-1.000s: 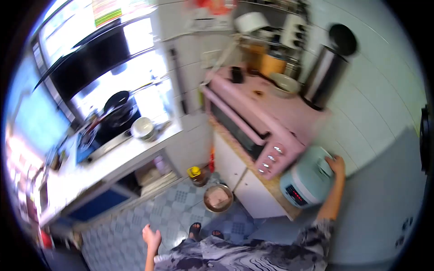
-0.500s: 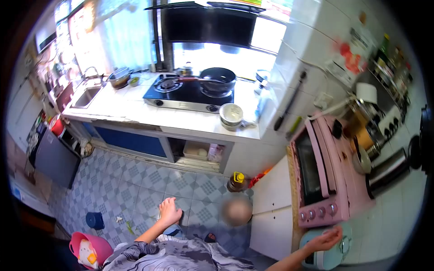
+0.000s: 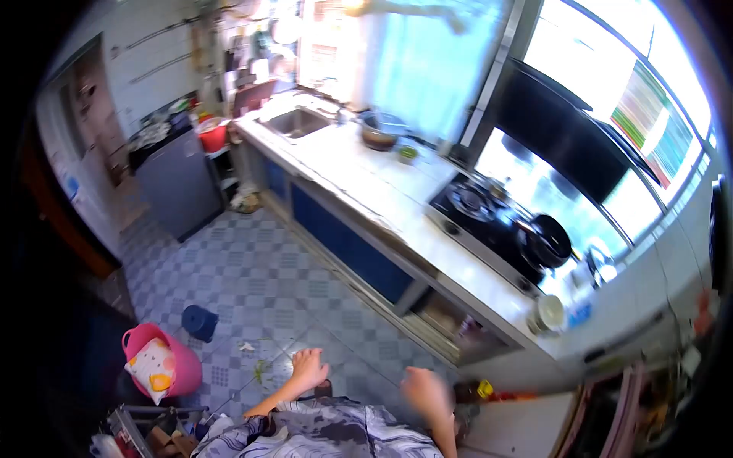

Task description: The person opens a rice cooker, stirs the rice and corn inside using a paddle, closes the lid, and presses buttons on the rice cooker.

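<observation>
My left hand (image 3: 308, 371) hangs in front of my body above the tiled floor, its fingers loosely bent, the thumb apart and nothing in it. To the right, my right hand (image 3: 427, 395) is raised in front of the counter's lower front and smeared by motion; its fingers cannot be made out, and no object shows in it. Neither hand touches anything visible. Beneath and just left of my left hand, green scraps (image 3: 262, 371) lie on the floor.
A long white counter (image 3: 374, 200) carries a sink (image 3: 296, 123), a pot (image 3: 379, 131), a gas stove (image 3: 489, 221) with a black wok (image 3: 547, 240), and stacked bowls (image 3: 547, 314). A pink basket (image 3: 183, 365) and blue stool (image 3: 200, 323) stand left, before a grey cabinet (image 3: 179, 183).
My view has turned left, toward the sink and doorway. My right hand has moved from above the light-green appliance beside the pink oven to in front of my body. My left hand stays low.
</observation>
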Action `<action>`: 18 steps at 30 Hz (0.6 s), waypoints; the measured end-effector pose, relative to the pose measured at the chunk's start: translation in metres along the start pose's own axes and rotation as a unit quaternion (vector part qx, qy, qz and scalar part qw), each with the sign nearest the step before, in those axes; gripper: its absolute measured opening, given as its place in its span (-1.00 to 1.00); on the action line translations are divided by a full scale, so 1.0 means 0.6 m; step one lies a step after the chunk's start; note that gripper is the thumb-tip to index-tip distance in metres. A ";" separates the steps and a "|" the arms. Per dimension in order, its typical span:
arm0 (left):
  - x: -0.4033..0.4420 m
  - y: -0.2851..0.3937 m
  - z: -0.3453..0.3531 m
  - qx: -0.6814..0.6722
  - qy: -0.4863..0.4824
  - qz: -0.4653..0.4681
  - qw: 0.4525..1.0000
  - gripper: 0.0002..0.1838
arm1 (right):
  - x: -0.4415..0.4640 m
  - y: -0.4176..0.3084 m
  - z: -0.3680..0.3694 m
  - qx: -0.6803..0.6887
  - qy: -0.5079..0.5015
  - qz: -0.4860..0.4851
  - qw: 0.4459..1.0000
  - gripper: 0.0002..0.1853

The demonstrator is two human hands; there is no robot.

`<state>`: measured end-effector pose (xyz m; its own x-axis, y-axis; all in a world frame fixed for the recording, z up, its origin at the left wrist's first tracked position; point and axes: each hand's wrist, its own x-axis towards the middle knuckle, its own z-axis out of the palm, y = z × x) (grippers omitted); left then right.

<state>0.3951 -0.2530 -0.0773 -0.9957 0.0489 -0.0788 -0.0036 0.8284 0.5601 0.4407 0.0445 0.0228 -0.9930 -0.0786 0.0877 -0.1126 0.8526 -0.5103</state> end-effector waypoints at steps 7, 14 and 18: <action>0.107 -0.154 -0.143 0.016 0.070 -0.087 0.994 -0.58 | 0.251 -0.131 0.166 -0.025 -0.271 -0.123 0.954 -0.52; 0.260 -0.273 -0.192 -0.010 0.062 -0.195 0.979 -0.62 | 0.523 -0.210 0.263 -0.127 -0.358 -0.147 0.913 -0.53; 0.350 -0.329 -0.256 -0.029 0.065 -0.233 0.970 -0.60 | 0.722 -0.237 0.362 -0.160 -0.350 -0.287 0.877 -0.54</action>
<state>0.1727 -0.4921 -0.0775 -0.8884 -0.3960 -0.2321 -0.4566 0.7109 0.5349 0.0188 -0.2227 -0.0525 -0.5674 -0.7446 -0.3516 -0.6964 0.6618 -0.2775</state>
